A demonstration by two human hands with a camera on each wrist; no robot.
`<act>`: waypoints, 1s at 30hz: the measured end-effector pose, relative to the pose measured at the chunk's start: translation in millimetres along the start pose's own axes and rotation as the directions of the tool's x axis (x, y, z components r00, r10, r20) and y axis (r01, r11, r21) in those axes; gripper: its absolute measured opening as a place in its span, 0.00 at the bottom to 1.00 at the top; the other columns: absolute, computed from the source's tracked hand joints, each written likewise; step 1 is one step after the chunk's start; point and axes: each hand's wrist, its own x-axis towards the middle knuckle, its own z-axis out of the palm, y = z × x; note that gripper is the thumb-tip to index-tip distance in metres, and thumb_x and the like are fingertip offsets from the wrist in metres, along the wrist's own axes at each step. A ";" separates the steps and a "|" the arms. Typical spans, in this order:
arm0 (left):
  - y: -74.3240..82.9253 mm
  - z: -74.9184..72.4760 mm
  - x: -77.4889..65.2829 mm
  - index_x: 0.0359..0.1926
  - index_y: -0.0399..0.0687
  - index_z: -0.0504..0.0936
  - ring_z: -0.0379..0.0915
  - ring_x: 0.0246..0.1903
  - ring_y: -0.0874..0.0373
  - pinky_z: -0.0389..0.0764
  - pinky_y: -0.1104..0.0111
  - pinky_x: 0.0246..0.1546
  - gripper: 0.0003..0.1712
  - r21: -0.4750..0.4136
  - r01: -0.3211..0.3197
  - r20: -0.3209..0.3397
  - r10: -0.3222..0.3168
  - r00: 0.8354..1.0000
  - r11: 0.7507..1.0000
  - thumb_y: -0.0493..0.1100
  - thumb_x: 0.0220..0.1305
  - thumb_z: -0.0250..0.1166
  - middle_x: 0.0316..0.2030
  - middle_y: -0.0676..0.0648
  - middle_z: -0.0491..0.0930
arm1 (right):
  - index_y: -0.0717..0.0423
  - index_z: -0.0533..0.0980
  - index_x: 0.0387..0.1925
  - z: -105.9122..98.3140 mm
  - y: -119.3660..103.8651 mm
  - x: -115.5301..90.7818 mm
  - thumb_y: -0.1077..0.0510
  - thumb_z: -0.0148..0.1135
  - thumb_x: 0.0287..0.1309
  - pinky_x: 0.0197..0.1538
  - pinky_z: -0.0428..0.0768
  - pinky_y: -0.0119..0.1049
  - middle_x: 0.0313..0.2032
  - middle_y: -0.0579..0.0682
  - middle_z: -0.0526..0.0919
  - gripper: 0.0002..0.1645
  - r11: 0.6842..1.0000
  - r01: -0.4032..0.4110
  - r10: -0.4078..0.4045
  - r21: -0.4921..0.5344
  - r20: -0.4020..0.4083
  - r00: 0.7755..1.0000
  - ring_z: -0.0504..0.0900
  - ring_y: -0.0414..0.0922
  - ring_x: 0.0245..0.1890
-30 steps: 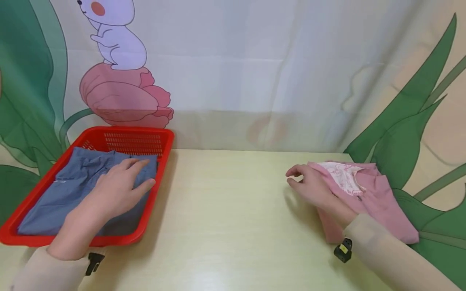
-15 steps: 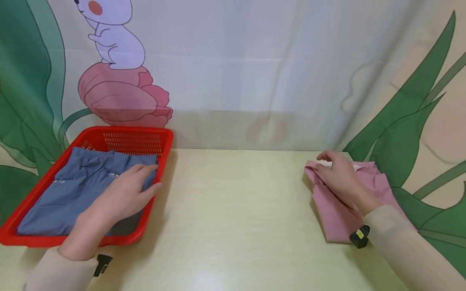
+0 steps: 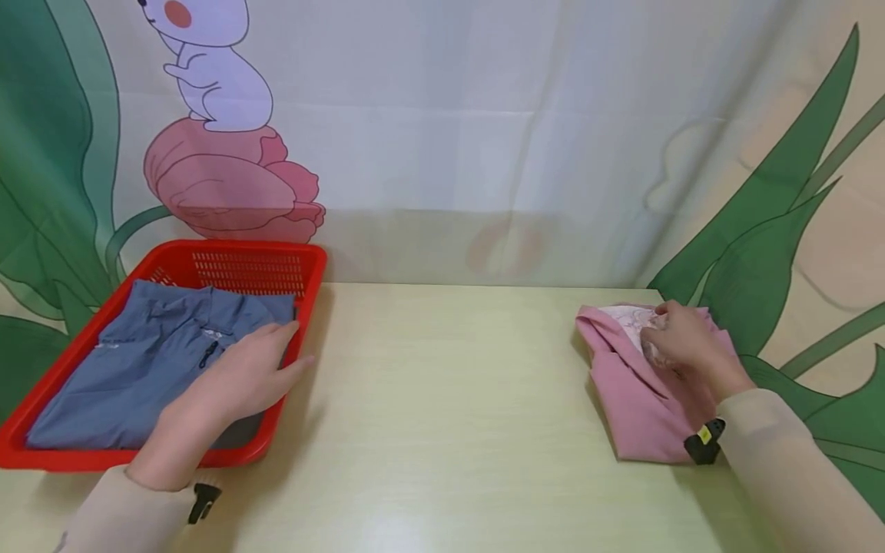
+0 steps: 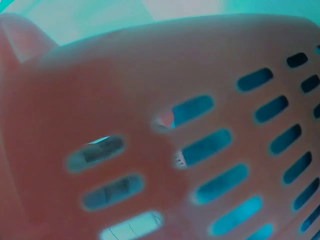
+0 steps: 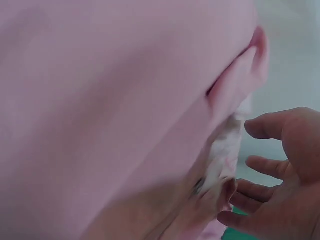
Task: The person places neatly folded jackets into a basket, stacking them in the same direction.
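My left hand [image 3: 238, 380] reaches over the right side of a red plastic basket [image 3: 316, 276], its thumb sticking out past the rim and its fingers extended close to it. Folded blue clothing [image 3: 117, 392] with a small zip lies inside. In the left wrist view the slotted basket wall [image 4: 140, 110] fills most of the picture. My right hand [image 3: 684, 342] is over the white-printed neckline of a folded pink shirt [image 3: 639, 407]. The right wrist view has this hand [image 5: 295, 170] with fingers loosely bent and spread, right by the collar of the pink fabric [image 5: 115, 100].
A pale tabletop [image 3: 442, 399] spans the gap between basket and shirt. Behind it hangs a printed curtain [image 3: 429, 138] with a white animal, a pink flower and green leaves. Each wrist wears a small black device.
My right hand has moved right, from the shirt's left edge to over its neckline, and the shirt's left edge now lies folded inward. My left hand has shifted slightly right toward the basket's rim.
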 end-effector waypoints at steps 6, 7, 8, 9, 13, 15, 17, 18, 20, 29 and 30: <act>-1.8 1.0 2.0 0.74 0.23 0.58 0.62 0.66 0.28 0.71 0.37 0.59 0.46 0.012 -0.010 0.006 0.010 1.000 1.000 0.45 0.68 0.69 0.69 0.23 0.63 | 0.83 0.58 0.67 -6.7 17.4 -2.9 0.53 0.54 0.70 0.62 0.62 0.73 0.60 0.82 0.65 0.40 1.000 -0.013 0.012 -0.014 -0.069 0.998 0.61 0.77 0.63; -1.8 1.2 2.3 0.74 0.23 0.57 0.61 0.66 0.28 0.70 0.36 0.60 0.46 0.011 -0.009 0.009 0.009 1.000 1.000 0.45 0.68 0.69 0.69 0.23 0.62 | 0.84 0.58 0.67 -8.0 19.9 -3.1 0.54 0.54 0.69 0.62 0.61 0.73 0.60 0.83 0.64 0.40 1.000 -0.009 0.007 -0.018 -0.080 0.997 0.59 0.78 0.63; -2.0 1.3 2.5 0.74 0.23 0.58 0.61 0.66 0.28 0.70 0.37 0.60 0.45 0.009 -0.011 0.009 0.011 1.000 1.000 0.44 0.68 0.69 0.69 0.23 0.62 | 0.84 0.57 0.67 -9.1 22.3 -3.4 0.54 0.54 0.69 0.62 0.60 0.74 0.61 0.83 0.63 0.40 1.000 -0.020 0.018 -0.022 -0.085 0.996 0.58 0.79 0.63; -2.1 1.4 2.6 0.74 0.23 0.57 0.61 0.66 0.28 0.70 0.37 0.60 0.45 0.007 -0.011 0.010 0.011 1.000 1.000 0.44 0.68 0.69 0.69 0.23 0.62 | 0.83 0.57 0.67 -10.1 24.3 -3.7 0.53 0.54 0.69 0.62 0.58 0.76 0.61 0.83 0.61 0.41 0.999 -0.039 0.038 -0.020 -0.081 0.996 0.56 0.79 0.64; -2.6 1.7 2.0 0.74 0.22 0.57 0.61 0.66 0.28 0.70 0.37 0.60 0.44 -0.007 -0.009 0.016 0.009 1.000 1.000 0.44 0.69 0.68 0.69 0.23 0.62 | 0.83 0.54 0.67 -10.5 32.8 -3.5 0.49 0.53 0.69 0.57 0.56 0.80 0.62 0.85 0.55 0.44 0.990 -0.136 0.134 -0.031 -0.038 0.990 0.51 0.82 0.63; -3.5 1.7 1.9 0.74 0.23 0.57 0.60 0.66 0.28 0.70 0.37 0.60 0.44 -0.017 -0.007 0.019 0.007 1.000 1.000 0.44 0.69 0.68 0.69 0.23 0.62 | 0.83 0.52 0.67 -9.1 35.7 -2.6 0.48 0.53 0.69 0.56 0.58 0.80 0.62 0.86 0.53 0.46 0.986 -0.160 0.160 -0.041 -0.012 0.987 0.51 0.82 0.62; -4.2 2.2 2.3 0.74 0.23 0.57 0.60 0.66 0.28 0.70 0.36 0.60 0.44 -0.028 -0.006 0.021 0.007 1.000 1.000 0.44 0.69 0.68 0.69 0.23 0.62 | 0.85 0.50 0.67 -6.5 39.2 -2.7 0.48 0.54 0.67 0.57 0.59 0.79 0.61 0.86 0.53 0.48 0.986 -0.162 0.163 -0.043 0.013 0.987 0.52 0.81 0.61; -4.6 2.4 2.5 0.74 0.23 0.57 0.60 0.66 0.28 0.70 0.36 0.60 0.44 -0.034 -0.006 0.021 0.006 1.000 0.999 0.43 0.69 0.68 0.69 0.23 0.62 | 0.85 0.50 0.67 -5.1 40.5 -2.6 0.48 0.55 0.66 0.58 0.60 0.78 0.60 0.86 0.54 0.49 0.987 -0.157 0.158 -0.042 0.024 0.987 0.53 0.80 0.60; -5.2 2.6 2.9 0.74 0.23 0.57 0.60 0.66 0.27 0.70 0.36 0.59 0.44 -0.042 -0.005 0.021 0.006 1.000 0.999 0.43 0.69 0.68 0.69 0.22 0.61 | 0.84 0.51 0.67 -2.4 41.9 -2.6 0.48 0.56 0.65 0.59 0.63 0.74 0.59 0.84 0.57 0.49 0.989 -0.144 0.145 -0.032 0.042 0.989 0.58 0.77 0.58; -6.5 3.4 3.5 0.75 0.23 0.56 0.61 0.65 0.27 0.72 0.36 0.58 0.46 -0.055 0.001 0.029 0.000 1.000 0.998 0.45 0.69 0.68 0.69 0.22 0.61 | 0.82 0.52 0.70 8.9 42.3 -1.2 0.46 0.54 0.68 0.63 0.66 0.70 0.62 0.82 0.61 0.49 0.993 -0.122 0.122 -0.004 0.082 0.989 0.64 0.73 0.60; -6.3 3.4 3.5 0.75 0.24 0.56 0.61 0.66 0.27 0.72 0.36 0.58 0.46 -0.056 0.005 0.032 -0.003 0.999 0.998 0.45 0.69 0.68 0.69 0.22 0.61 | 0.82 0.52 0.70 10.5 41.6 -1.0 0.46 0.53 0.69 0.63 0.66 0.70 0.63 0.82 0.62 0.48 0.994 -0.113 0.113 -0.007 0.079 0.990 0.65 0.73 0.61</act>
